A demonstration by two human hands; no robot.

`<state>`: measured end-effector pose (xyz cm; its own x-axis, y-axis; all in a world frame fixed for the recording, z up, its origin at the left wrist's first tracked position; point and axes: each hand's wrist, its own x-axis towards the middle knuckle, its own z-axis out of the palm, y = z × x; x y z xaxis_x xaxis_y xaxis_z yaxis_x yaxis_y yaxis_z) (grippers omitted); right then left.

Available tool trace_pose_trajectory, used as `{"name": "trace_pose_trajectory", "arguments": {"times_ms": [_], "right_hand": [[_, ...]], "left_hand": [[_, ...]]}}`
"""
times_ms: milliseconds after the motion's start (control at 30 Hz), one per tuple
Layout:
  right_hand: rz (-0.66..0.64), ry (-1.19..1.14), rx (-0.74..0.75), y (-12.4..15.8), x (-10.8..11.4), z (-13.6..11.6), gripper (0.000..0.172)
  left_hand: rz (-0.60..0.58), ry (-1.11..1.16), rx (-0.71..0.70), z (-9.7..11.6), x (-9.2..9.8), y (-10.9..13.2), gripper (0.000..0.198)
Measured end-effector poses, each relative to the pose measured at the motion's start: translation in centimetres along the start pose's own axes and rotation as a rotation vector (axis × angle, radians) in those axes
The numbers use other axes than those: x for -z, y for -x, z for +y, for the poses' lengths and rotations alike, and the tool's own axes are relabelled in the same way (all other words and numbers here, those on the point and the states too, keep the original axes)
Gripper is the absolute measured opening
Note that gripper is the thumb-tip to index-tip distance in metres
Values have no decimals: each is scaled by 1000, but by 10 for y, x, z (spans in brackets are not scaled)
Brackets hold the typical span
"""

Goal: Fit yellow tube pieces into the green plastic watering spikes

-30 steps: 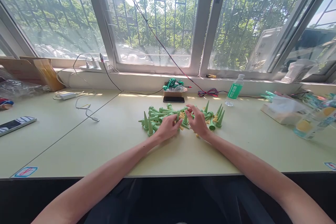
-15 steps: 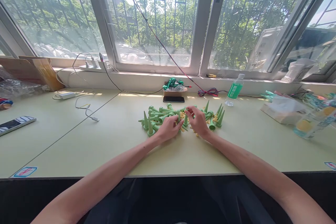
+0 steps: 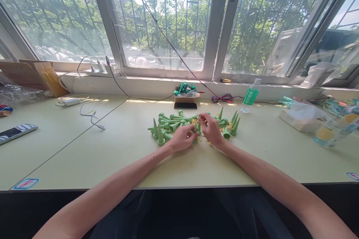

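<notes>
Green plastic cone-shaped spikes (image 3: 160,136) with wide collared ends lie in a heap on the table, a few standing point up. My left hand (image 3: 182,138) is at the front of the heap, thumb and fingers closed around one upright green spike (image 3: 195,128). Just to its right, my right hand (image 3: 211,130) is held over the heap with thumb and fingertips pinched together. What lies between those fingertips is too small to make out. Small yellow pieces (image 3: 209,143) are scattered among the spikes and beneath my right hand.
Behind the heap are a black phone (image 3: 185,106) and a small box (image 3: 187,99) of green-wrapped things. A water bottle (image 3: 250,96) stands back right, with a tissue box (image 3: 297,117) farther right. Left are a white cable (image 3: 94,118) and another phone (image 3: 17,133).
My left hand has shifted slightly right, and the spike in it now stands closer to my right fingertips. My right hand has hardly moved.
</notes>
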<state>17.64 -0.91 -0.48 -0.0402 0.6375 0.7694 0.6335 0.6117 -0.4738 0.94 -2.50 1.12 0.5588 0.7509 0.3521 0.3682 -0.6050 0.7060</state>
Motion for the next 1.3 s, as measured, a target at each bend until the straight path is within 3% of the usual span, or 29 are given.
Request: {"name": "trace_pose_trajectory", "arguments": {"times_ms": [333, 500, 1133, 1300], "right_hand": [[-1, -23, 10, 0, 0, -2, 18], [-7, -21, 27, 0, -1, -2, 15], [2, 21, 12, 2, -3, -1, 16], [121, 0, 29, 1, 1, -10, 18]], "left_hand": [[21, -68, -89, -7, -3, -1, 10], [47, -171, -137, -12, -5, -1, 16], [-12, -232, -205, -10, -4, 0, 10], [23, -239, -203, -12, -5, 0, 8]]}}
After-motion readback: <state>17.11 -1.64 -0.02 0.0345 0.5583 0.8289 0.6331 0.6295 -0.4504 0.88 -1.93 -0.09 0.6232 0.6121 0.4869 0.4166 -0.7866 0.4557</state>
